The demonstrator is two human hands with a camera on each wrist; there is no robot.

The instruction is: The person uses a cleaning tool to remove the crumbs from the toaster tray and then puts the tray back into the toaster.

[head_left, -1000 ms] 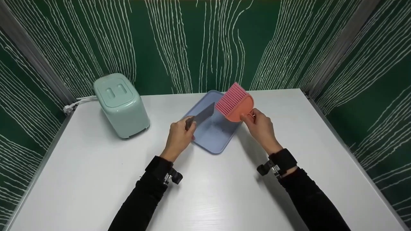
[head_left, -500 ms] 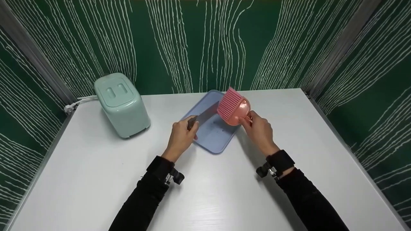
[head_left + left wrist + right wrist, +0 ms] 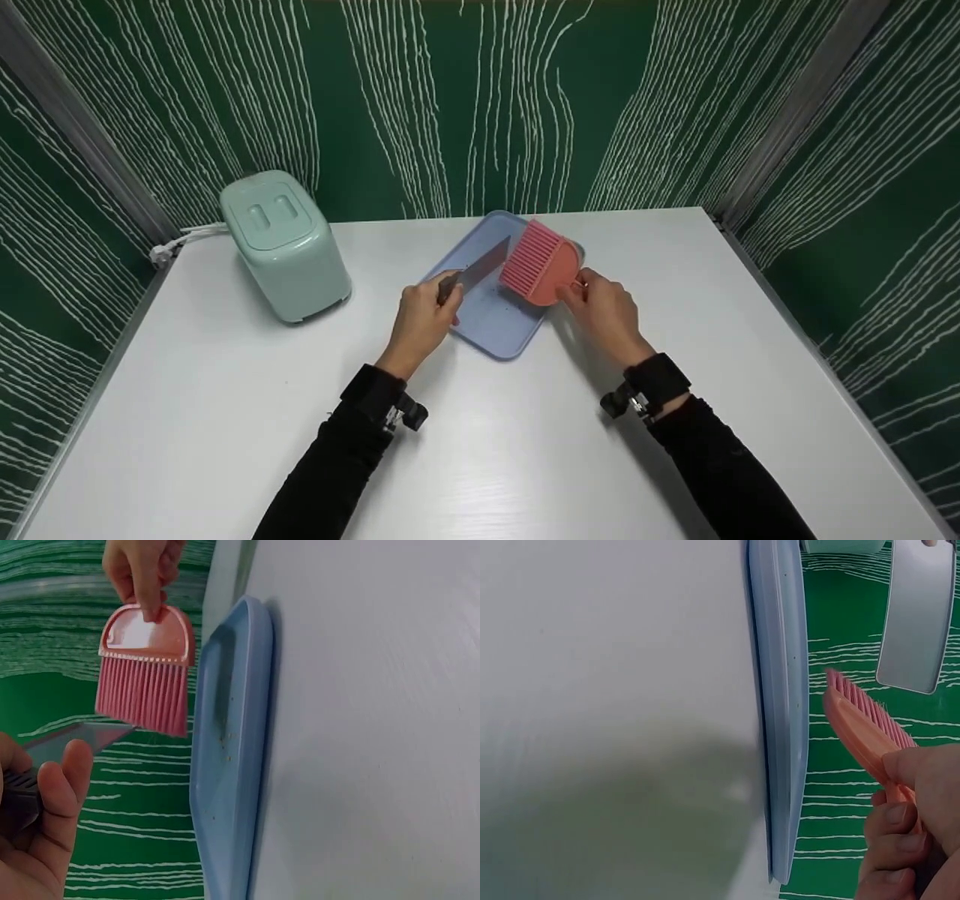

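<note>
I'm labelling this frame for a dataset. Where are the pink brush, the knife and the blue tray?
pink brush [image 3: 529, 259], head view, middle of the bristles
knife [image 3: 486, 267], head view, flat of the blade
blue tray [image 3: 501, 346], head view, near rim

No text, label, brand, number or sign can be read in any of the views. Nothing legible is carried by the brush [image 3: 540, 262] held in the right hand [image 3: 604, 306], by the knife [image 3: 480, 271] held in the left hand [image 3: 420, 321], or by the tray [image 3: 487, 319] between the two hands.
</note>
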